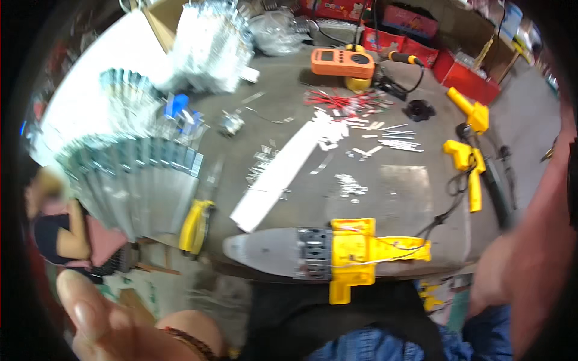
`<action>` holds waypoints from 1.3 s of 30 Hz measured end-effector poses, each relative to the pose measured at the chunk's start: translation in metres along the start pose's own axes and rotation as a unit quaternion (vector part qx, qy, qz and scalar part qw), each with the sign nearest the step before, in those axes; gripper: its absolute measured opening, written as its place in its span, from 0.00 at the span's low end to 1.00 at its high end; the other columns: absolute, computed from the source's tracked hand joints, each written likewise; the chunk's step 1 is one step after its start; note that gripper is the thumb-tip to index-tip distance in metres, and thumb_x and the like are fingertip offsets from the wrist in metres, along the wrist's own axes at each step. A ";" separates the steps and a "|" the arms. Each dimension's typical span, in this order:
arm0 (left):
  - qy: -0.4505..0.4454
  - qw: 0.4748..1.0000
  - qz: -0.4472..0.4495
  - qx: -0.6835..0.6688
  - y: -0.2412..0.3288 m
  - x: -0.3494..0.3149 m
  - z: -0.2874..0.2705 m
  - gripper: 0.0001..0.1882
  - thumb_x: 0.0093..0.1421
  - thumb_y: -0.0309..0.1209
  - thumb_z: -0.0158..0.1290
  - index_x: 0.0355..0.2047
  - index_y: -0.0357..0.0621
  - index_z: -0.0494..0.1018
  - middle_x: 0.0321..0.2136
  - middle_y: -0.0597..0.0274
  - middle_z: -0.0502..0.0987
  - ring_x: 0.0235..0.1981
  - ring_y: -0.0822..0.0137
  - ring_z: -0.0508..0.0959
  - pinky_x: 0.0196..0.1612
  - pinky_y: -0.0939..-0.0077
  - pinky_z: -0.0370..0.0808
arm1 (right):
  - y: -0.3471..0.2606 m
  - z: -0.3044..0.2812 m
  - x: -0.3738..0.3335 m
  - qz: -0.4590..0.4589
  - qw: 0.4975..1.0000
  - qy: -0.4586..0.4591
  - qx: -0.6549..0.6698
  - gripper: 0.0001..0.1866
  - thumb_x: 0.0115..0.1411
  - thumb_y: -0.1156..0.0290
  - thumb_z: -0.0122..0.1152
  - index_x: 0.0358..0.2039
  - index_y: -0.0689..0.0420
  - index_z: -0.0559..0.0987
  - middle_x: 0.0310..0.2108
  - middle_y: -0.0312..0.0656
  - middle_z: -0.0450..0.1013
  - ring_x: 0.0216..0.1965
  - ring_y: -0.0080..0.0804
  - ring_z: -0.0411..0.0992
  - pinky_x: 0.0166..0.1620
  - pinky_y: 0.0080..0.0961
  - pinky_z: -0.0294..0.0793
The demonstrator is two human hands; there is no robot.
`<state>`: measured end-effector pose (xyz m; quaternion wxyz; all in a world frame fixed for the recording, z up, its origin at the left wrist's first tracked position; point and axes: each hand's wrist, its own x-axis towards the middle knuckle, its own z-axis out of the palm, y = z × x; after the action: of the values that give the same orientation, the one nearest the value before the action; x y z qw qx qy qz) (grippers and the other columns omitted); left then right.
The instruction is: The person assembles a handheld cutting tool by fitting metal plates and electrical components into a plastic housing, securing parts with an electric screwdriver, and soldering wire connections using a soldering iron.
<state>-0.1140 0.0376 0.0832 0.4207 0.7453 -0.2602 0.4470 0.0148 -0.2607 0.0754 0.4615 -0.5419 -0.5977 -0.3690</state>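
My left hand (99, 316) is raised at the lower left, close to the camera. Its thumb shows, but the other fingers are hidden or cut off; a beaded bracelet (188, 342) circles the wrist. My right forearm (536, 240) runs up the right rim, and its hand is out of view. At the table's front edge lies a tool with a grey pointed metal plate (262, 245), a black slotted collar (314, 253) and a yellow plastic handle housing (354, 259). A thin cable lies across the handle. Nearest to my left hand on the table are yellow-handled pliers (195, 225).
Grey pointed plates (129, 186) lie fanned at left. White strips (280, 171), small metal parts (351, 185) and red wires (346, 101) cover the middle. Behind stand an orange meter (342, 62) and red boxes (463, 75). Yellow housings (466, 157) lie right. Another person (75, 234) sits left.
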 end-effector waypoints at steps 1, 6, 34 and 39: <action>-0.005 1.000 0.016 0.020 0.003 -0.039 -0.083 0.09 0.61 0.31 0.52 0.41 0.46 0.73 0.42 0.57 0.73 0.45 0.55 0.74 0.53 0.54 0.69 | -0.006 0.011 0.015 -0.013 1.000 0.027 0.007 0.45 0.50 0.44 0.68 0.51 0.75 0.69 0.49 0.57 0.72 0.36 0.36 0.72 0.36 0.25 0.72; 0.028 0.996 0.073 0.031 0.004 0.000 -0.061 0.09 0.61 0.31 0.51 0.41 0.46 0.73 0.41 0.57 0.73 0.44 0.56 0.74 0.52 0.55 0.70 | 0.018 -0.014 0.054 -0.067 0.996 0.036 0.048 0.42 0.51 0.46 0.67 0.50 0.75 0.70 0.49 0.56 0.72 0.36 0.36 0.73 0.36 0.25 0.73; 0.071 0.962 0.168 -0.203 -0.052 0.012 0.005 0.07 0.60 0.26 0.51 0.38 0.43 0.75 0.41 0.60 0.76 0.40 0.61 0.76 0.49 0.62 0.72 | -0.013 -0.021 0.034 -0.002 0.990 0.038 0.139 0.27 0.54 0.57 0.62 0.45 0.69 0.75 0.46 0.52 0.75 0.38 0.34 0.75 0.40 0.25 0.74; 0.081 0.950 0.179 -0.241 -0.053 0.010 0.019 0.07 0.60 0.26 0.51 0.38 0.42 0.75 0.41 0.60 0.76 0.40 0.62 0.77 0.48 0.64 0.73 | -0.023 -0.028 0.027 0.014 0.986 0.040 0.159 0.25 0.55 0.59 0.62 0.44 0.68 0.76 0.45 0.51 0.76 0.39 0.33 0.75 0.41 0.25 0.75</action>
<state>-0.0606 0.0482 0.0670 0.5205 0.5242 -0.4546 0.4976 -0.0031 -0.2816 0.1108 0.5702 -0.4554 -0.6219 -0.2841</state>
